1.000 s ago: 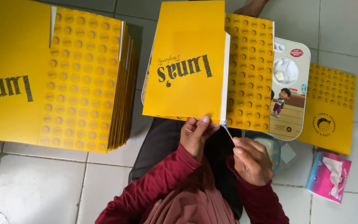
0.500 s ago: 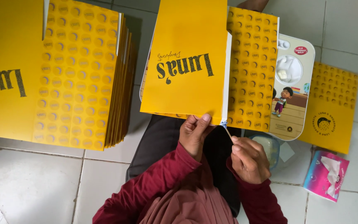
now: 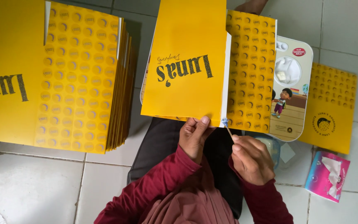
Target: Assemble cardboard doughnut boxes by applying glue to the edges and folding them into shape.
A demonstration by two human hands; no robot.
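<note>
My left hand [image 3: 194,135] pinches the near edge of a yellow folded cardboard cover [image 3: 187,62] with black lettering, held open in front of me. My right hand [image 3: 251,158] grips a thin stick [image 3: 228,128] whose small bluish tip touches the white edge strip at the cover's near right corner. The cover's right flap [image 3: 251,70] carries rows of round dot marks. Both forearms wear dark red sleeves, and my lap is covered in black cloth.
A thick stack of the same yellow covers [image 3: 54,79] lies on the tiled floor at left. Under the held cover sits a rounded card with a cartoon child [image 3: 291,95]. Another yellow piece [image 3: 332,110] and a pink tissue pack [image 3: 327,175] lie at right.
The cover and both hands stay almost still. My right hand has brought the stick's tip up against the cover's near right edge.
</note>
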